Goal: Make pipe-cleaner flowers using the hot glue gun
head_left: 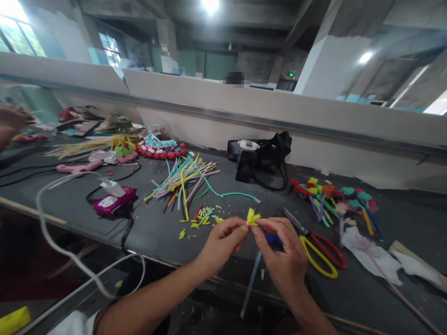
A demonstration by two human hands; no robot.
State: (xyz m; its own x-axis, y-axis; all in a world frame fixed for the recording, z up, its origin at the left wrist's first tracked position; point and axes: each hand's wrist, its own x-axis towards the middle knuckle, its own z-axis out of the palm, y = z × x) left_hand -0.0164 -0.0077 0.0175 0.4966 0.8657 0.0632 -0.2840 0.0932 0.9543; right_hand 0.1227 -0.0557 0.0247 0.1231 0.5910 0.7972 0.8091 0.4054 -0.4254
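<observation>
A small yellow flower of fuzzy pipe-cleaner pieces [252, 217] is pinched upright between the fingertips of both hands, above the front of the dark table. My left hand [225, 237] grips its base from the left, thumb and forefinger closed. From the right, my right hand [282, 246] closes thumb and forefinger on the same flower. Behind the right hand shows part of a blue object [274, 240], mostly hidden, and a translucent stick [251, 284] slants down below it. Cut yellow and pale green pieces [204, 217] lie beyond the left hand. Scissors with red and yellow handles [319, 251] rest right of my right hand.
A loose pile of pipe cleaners [181, 179] lies behind the cut pieces. Finished fuzzy flowers [328, 195] sit at right, a black bag [268, 156] at the back. A purple power strip [114, 202] and white cable [59, 244] are left. Another person's hand [12, 121] shows far left.
</observation>
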